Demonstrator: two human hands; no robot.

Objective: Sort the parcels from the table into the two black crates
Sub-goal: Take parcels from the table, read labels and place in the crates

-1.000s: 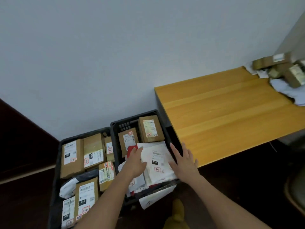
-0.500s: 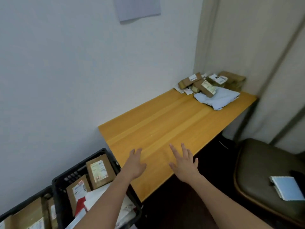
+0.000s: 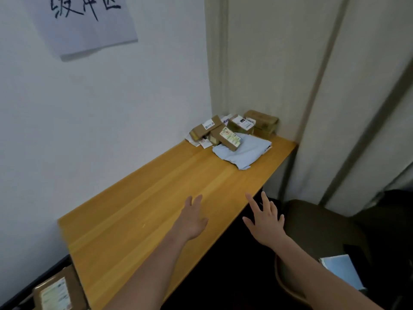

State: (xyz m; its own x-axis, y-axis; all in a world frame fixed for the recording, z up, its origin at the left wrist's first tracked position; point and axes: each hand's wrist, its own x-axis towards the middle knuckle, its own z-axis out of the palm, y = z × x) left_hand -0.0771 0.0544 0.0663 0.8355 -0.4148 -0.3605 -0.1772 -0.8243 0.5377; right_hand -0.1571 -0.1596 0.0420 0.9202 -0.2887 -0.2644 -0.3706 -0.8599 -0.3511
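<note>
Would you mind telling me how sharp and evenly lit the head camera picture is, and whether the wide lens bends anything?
Head view: soft, even light, no glare on the yellow wooden table; the cardboard parcel pile is slightly soft, its labels unreadable; the open left hand and right hand look mildly blurred; the door frame leans from wide-angle distortion; the area under the table is very dark.

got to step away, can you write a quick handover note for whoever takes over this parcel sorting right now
Left hand: open, holding nothing, over the table.
Right hand: open, holding nothing, past the table's front edge.
Parcels: a pile remains at the table's far corner, boxes on a pale blue mailer bag.
Crate: only a corner shows, bottom left, with a box inside.
Left to do: sort the pile.
</note>
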